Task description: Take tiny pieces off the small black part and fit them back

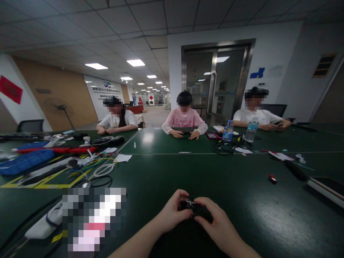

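Observation:
Near the front edge of the dark green table (150, 172), both of my hands meet around a small dark object (189, 204) with a shiny part. My left hand (173, 213) is closed on its left side, thumb below and fingers above. On the right side, my right hand (212, 218) pinches the same object between thumb and fingertips. The fingers cover much of it, so its exact kind cannot be made out.
Cables (103, 170), a blue tray (27, 161) and a white power strip (44, 222) lie at left. A small red item (272, 178) and a boxy device (328, 188) are at right. Bottles (228, 131) stand farther back. Three people sit across the table.

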The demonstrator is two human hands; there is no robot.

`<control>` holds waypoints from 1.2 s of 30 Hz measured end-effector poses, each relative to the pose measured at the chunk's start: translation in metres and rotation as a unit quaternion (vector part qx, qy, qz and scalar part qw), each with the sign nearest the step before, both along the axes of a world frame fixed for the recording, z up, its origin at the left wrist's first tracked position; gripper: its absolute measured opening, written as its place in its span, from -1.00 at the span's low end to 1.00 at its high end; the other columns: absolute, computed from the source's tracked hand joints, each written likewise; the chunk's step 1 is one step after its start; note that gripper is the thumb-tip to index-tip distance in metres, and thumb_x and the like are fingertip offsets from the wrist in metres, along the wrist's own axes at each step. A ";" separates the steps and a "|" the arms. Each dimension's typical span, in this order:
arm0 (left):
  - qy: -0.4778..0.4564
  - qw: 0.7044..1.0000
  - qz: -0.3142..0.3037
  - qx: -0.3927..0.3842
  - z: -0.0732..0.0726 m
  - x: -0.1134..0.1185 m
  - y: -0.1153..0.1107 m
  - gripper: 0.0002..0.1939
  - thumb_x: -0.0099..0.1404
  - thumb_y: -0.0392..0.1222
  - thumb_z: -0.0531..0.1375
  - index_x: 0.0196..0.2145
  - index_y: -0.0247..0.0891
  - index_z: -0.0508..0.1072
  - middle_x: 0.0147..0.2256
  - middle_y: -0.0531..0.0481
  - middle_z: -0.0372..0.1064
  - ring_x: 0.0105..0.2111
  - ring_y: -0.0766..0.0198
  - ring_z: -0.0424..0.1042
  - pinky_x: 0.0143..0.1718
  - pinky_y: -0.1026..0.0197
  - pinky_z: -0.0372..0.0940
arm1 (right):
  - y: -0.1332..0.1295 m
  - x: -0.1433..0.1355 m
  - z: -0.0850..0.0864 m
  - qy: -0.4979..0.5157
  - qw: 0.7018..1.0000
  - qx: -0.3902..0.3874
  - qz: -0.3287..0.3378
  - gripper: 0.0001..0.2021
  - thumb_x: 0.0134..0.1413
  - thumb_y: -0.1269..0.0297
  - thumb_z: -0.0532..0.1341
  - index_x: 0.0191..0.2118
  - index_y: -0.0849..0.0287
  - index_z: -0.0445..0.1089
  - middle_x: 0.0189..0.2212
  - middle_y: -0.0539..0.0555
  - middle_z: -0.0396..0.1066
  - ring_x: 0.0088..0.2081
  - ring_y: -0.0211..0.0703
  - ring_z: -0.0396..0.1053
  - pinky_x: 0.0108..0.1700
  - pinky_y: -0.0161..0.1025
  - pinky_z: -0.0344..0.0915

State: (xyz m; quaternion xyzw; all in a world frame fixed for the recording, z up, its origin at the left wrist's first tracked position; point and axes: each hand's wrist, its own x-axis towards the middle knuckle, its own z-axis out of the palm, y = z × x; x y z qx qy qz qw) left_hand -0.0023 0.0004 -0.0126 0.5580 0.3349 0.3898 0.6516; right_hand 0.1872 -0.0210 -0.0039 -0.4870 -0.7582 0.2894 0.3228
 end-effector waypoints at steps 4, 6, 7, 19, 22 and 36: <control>-0.005 1.000 -0.001 -0.004 0.000 -0.001 0.000 -0.53 0.02 -0.35 0.29 -0.15 -0.22 0.18 -0.27 0.02 0.29 -0.30 0.29 0.37 -0.29 0.21 0.24 | 0.001 0.000 0.001 -0.008 1.000 0.000 0.004 -0.66 -0.04 0.37 0.21 -0.07 -0.01 0.31 -0.06 0.00 0.37 0.00 -0.05 0.28 0.07 -0.10 0.18; -0.003 1.000 -0.004 -0.006 -0.001 -0.002 0.001 -0.54 0.03 -0.35 0.28 -0.14 -0.22 0.18 -0.26 0.02 0.30 -0.29 0.28 0.38 -0.28 0.19 0.25 | 0.002 0.000 0.001 -0.012 1.000 -0.006 0.003 -0.66 -0.04 0.35 0.21 -0.07 -0.02 0.31 -0.06 -0.01 0.36 0.00 -0.05 0.28 0.08 -0.09 0.18; -0.001 1.000 -0.007 -0.007 -0.001 -0.003 0.001 -0.54 0.04 -0.35 0.28 -0.14 -0.22 0.18 -0.25 0.01 0.30 -0.29 0.28 0.38 -0.27 0.19 0.25 | 0.002 0.000 0.001 -0.013 1.000 -0.009 0.003 -0.65 -0.03 0.35 0.21 -0.07 -0.02 0.31 -0.06 -0.01 0.36 0.01 -0.05 0.28 0.08 -0.09 0.18; -0.034 0.997 -0.061 0.015 -0.005 -0.006 0.005 -0.43 0.00 -0.37 0.31 -0.08 -0.17 0.14 -0.20 -0.01 0.32 -0.29 0.31 0.39 -0.34 0.27 0.21 | 0.005 0.002 -0.006 0.016 1.000 -0.006 -0.024 -0.66 0.00 0.30 0.17 -0.03 0.01 0.30 -0.06 0.02 0.37 0.00 -0.05 0.30 0.07 -0.11 0.21; -0.042 0.997 -0.056 0.010 -0.007 -0.005 0.006 -0.46 0.02 -0.36 0.31 -0.10 -0.20 0.15 -0.25 0.00 0.35 -0.32 0.33 0.40 -0.33 0.27 0.20 | 0.004 0.003 -0.004 0.019 1.000 0.004 -0.018 -0.67 0.02 0.29 0.16 -0.03 0.01 0.29 -0.06 0.03 0.37 0.00 -0.07 0.30 0.07 -0.11 0.21; -0.045 0.997 -0.032 -0.044 0.002 -0.003 0.004 -0.51 -0.03 -0.35 0.33 -0.17 -0.27 0.22 -0.32 0.02 0.40 -0.38 0.32 0.44 -0.30 0.24 0.25 | 0.001 0.003 0.006 0.005 0.999 0.013 0.030 -0.76 0.12 0.25 0.09 -0.12 -0.04 0.42 -0.02 0.03 0.30 0.03 -0.06 0.26 0.06 -0.11 0.22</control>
